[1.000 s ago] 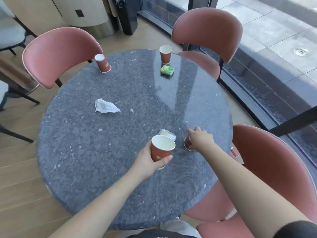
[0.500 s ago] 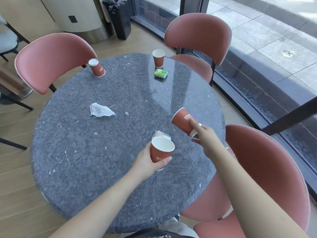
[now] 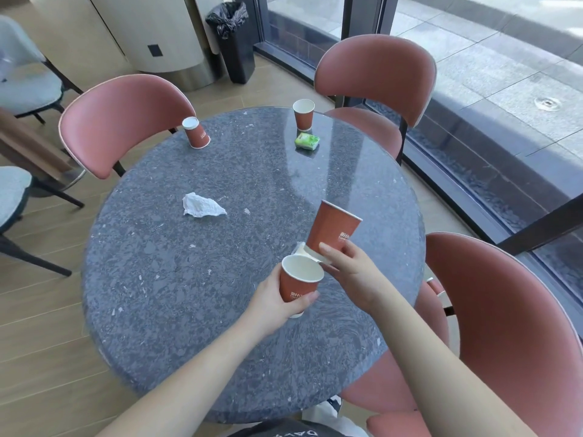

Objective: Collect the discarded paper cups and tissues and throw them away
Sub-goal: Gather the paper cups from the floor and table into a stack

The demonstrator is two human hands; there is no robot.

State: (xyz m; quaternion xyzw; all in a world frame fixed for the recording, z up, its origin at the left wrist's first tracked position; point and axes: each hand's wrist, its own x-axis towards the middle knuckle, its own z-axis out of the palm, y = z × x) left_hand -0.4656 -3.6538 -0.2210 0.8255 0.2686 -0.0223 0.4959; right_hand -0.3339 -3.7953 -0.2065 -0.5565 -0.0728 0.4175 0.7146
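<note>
My left hand (image 3: 273, 302) grips an upright red paper cup (image 3: 299, 283) above the round grey stone table (image 3: 176, 294). My right hand (image 3: 353, 272) holds a second red paper cup (image 3: 332, 227) by its base, just above and to the right of the first. A small clear wrapper (image 3: 301, 247) lies partly hidden behind both cups. A crumpled white tissue (image 3: 202, 205) lies at mid-left. An upside-down red cup (image 3: 196, 133) stands at the far left edge, and an upright red cup (image 3: 304, 115) stands at the far edge beside a green tissue pack (image 3: 307, 141).
Three pink chairs ring the table: one far left (image 3: 126, 121), one far right (image 3: 378, 74), one near right (image 3: 504, 326). A black lined bin (image 3: 232, 42) stands by the glass wall beyond the table. Grey chairs (image 3: 28, 83) stand at the left.
My right hand picked a red cup off the table near the right edge, lifted it and brought it left, close above the cup held in my left hand.
</note>
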